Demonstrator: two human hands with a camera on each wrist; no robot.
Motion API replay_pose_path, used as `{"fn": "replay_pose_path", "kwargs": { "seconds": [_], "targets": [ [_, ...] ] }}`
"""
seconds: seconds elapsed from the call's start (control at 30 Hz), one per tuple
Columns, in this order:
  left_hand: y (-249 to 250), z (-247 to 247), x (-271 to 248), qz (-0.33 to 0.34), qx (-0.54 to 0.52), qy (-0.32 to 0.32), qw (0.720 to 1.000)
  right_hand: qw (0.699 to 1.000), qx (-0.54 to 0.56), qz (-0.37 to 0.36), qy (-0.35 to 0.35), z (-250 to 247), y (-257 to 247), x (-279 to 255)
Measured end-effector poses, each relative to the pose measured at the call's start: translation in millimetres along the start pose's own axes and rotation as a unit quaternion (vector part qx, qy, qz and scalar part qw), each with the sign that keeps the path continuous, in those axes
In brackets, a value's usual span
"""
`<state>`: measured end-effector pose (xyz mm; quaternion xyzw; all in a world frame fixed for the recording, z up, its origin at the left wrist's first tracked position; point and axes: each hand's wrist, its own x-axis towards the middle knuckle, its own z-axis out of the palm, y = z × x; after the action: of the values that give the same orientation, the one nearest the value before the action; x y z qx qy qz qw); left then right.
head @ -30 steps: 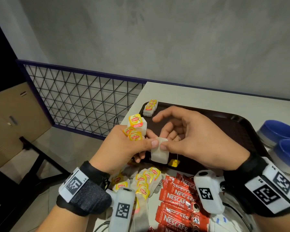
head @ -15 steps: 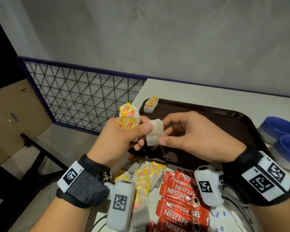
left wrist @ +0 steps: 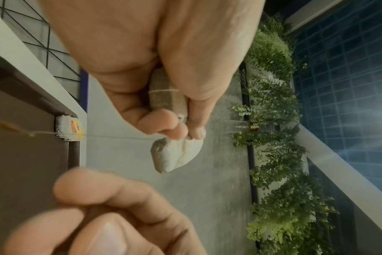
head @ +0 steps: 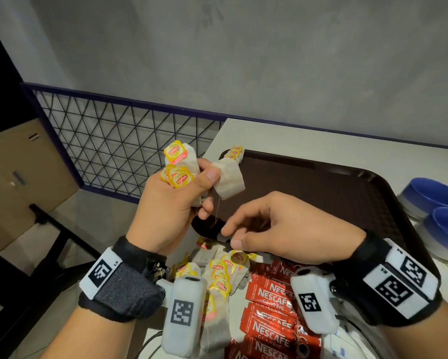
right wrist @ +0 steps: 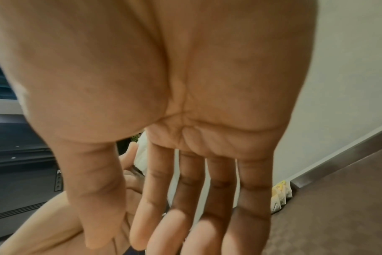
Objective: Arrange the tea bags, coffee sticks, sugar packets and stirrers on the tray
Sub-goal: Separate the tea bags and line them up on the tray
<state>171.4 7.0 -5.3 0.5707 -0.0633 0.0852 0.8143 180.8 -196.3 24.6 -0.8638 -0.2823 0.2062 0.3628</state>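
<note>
My left hand (head: 204,182) is raised over the left edge of the dark brown tray (head: 321,182). It grips a bunch of Lipton tea bags (head: 180,167), and thumb and finger pinch one more white tea bag (head: 228,180) (left wrist: 175,155). That bag's string (head: 217,208) hangs down loose. My right hand (head: 232,237) (right wrist: 185,224) hovers lower, over the tray's near-left corner, with fingers relaxed and holding nothing. A small stack of tea bags (head: 234,152) (left wrist: 69,127) (right wrist: 280,196) stands in the tray's far-left corner.
A loose pile of tea bags (head: 220,270) and red Nescafe sticks (head: 269,299) lie on the white table in front of the tray. Two blue-and-white bowls (head: 435,193) stand to its right. A wire-mesh railing (head: 119,146) runs beyond the table's left edge.
My left hand has lifted the tea bags higher. My right hand has let go of the white tea bag and dropped down towards the tray's near edge, so the string now dangles.
</note>
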Motion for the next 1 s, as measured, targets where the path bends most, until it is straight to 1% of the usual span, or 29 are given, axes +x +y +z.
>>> {"fn": "replay_pose_path", "kwargs": {
  "seconds": [0.13, 0.2, 0.33, 0.53, 0.63, 0.8, 0.9, 1.0],
  "targets": [
    [1, 0, -1, -0.001, 0.003, -0.007, 1.000, 0.997, 0.011, 0.019, 0.072, 1, 6, 5],
    [2, 0, -2, 0.003, 0.017, -0.020, 1.000, 0.996, 0.017, 0.011, 0.086, 1, 7, 6],
    [3, 1, -4, 0.025, 0.044, -0.027, 0.998, 0.997, 0.020, -0.037, 0.071, 4, 3, 5],
    [3, 0, -4, 0.046, 0.052, -0.009, 0.998, 0.997, 0.039, -0.025, 0.058, 5, 2, 5],
    [3, -1, -1, 0.056, 0.045, 0.016, 0.997, 0.998, 0.020, -0.034, 0.042, 6, -1, 2],
    [-3, -6, 5, 0.067, 0.062, 0.068, 0.994, 0.998, 0.004, -0.044, 0.042, 7, -7, 0],
    [-6, -9, 7, 0.062, 0.071, 0.079, 0.992, 0.998, -0.001, -0.048, 0.031, 6, -10, -3],
    [-7, -9, 7, 0.064, 0.083, 0.075, 0.992, 0.998, 0.001, -0.055, 0.019, 4, -14, -6]
  ]
}}
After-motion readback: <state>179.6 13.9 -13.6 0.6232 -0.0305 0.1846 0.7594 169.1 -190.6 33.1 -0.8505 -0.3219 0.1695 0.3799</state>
